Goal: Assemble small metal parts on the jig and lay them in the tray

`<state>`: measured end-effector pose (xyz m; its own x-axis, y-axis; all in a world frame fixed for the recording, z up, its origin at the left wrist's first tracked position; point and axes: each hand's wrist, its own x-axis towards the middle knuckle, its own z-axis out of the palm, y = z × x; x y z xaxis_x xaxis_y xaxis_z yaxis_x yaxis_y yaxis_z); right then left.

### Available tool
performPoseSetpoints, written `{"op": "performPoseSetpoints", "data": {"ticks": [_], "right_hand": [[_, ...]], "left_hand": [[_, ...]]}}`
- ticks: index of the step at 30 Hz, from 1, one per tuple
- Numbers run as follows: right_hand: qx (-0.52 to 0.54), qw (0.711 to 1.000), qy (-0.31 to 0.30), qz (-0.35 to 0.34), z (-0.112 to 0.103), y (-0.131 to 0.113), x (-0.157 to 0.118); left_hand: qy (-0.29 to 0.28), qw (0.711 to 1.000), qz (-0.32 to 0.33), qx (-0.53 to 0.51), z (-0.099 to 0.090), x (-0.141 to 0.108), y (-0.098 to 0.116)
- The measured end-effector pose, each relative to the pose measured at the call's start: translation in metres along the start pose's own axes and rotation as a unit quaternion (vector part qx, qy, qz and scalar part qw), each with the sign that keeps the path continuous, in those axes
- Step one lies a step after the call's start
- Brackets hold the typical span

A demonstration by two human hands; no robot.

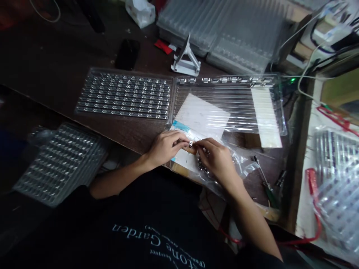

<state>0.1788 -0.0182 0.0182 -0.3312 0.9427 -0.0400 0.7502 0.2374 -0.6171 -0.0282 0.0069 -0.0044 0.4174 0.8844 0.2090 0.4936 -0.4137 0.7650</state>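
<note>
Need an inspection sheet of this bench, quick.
Surface: dark wooden workbench.
Job's things: small metal part pinched between the hands, over a clear plastic bag of similar parts.
Clutter: green-handled screwdriver, black phone, white phone stand.
Grippers: bare left hand, bare right hand.
Cables: white cable, red cable.
Surroundings: stacked clear trays, filled blister tray.

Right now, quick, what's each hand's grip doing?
Left hand: closed, pinching a small metal part.
Right hand: curled against it; whether it holds cannot be told.
</note>
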Motion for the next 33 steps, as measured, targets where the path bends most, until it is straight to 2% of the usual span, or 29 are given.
{"op": "performPoseSetpoints", "data": {"ticks": [3,7,11,18,24,27,30,33], "right_hand": [[-0.018,0.998,-0.027,-0.054,0.005,-0.003,0.001],[-0.118,0.988,-0.037,-0.088,0.008,-0.010,0.000],[-0.115,0.989,-0.055,-0.079,0.007,-0.010,0.000],[-0.025,0.997,-0.047,-0.054,0.006,-0.002,0.002],[-0.133,0.987,-0.059,-0.072,0.009,-0.012,0.003],[-0.095,0.991,-0.058,-0.078,0.002,-0.013,0.000],[-0.069,0.995,-0.047,-0.061,-0.016,-0.007,-0.008],[-0.100,0.991,-0.088,-0.026,-0.033,0.002,-0.018]], "left_hand": [[0.030,0.997,-0.026,0.062,-0.005,-0.004,0.000],[-0.021,0.990,-0.032,0.136,-0.009,-0.010,0.000],[-0.036,0.989,-0.042,0.138,-0.009,-0.010,0.000],[-0.030,0.989,-0.062,0.134,-0.007,-0.009,-0.001],[-0.026,0.988,-0.059,0.138,-0.007,-0.009,-0.002],[-0.008,0.989,-0.062,0.131,-0.006,-0.007,0.001],[0.023,0.993,-0.049,0.104,-0.001,-0.003,0.010],[0.026,0.998,-0.010,0.054,0.010,0.002,0.020]]}}
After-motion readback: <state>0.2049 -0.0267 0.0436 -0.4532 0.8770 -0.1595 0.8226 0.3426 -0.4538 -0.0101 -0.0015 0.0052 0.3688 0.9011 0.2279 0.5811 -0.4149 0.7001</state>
